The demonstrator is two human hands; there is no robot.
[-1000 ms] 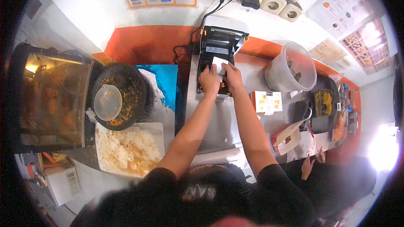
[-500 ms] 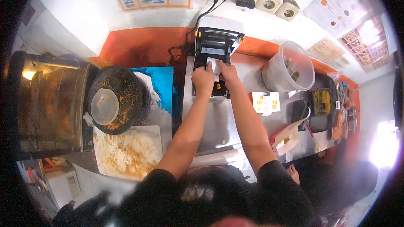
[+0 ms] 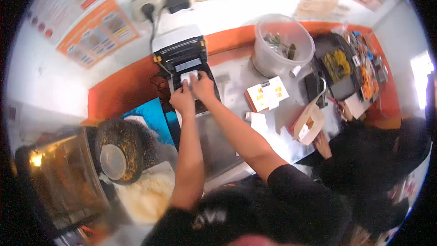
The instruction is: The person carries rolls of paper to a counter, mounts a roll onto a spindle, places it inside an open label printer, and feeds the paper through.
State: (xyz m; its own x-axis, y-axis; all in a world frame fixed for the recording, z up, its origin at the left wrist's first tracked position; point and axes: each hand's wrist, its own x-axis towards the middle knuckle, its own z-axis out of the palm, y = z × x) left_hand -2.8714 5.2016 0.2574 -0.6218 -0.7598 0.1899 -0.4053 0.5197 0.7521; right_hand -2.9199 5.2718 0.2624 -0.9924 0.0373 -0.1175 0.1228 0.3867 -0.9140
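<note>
White paper [image 3: 187, 76] is still pinched by my left hand [image 3: 183, 101] and right hand [image 3: 203, 87], inside the open printer [image 3: 177, 38]. My view now swings further right; a co-worker's hand [image 3: 322, 146], apart from the red-and-white carton [image 3: 310, 124] half a second ago, is at its edge. Orange lettering on the white box [image 3: 267, 93] and print on the orange poster [image 3: 98, 32]: too blurred to read. Paper sits at my fingertips, just beyond the left hand.
</note>
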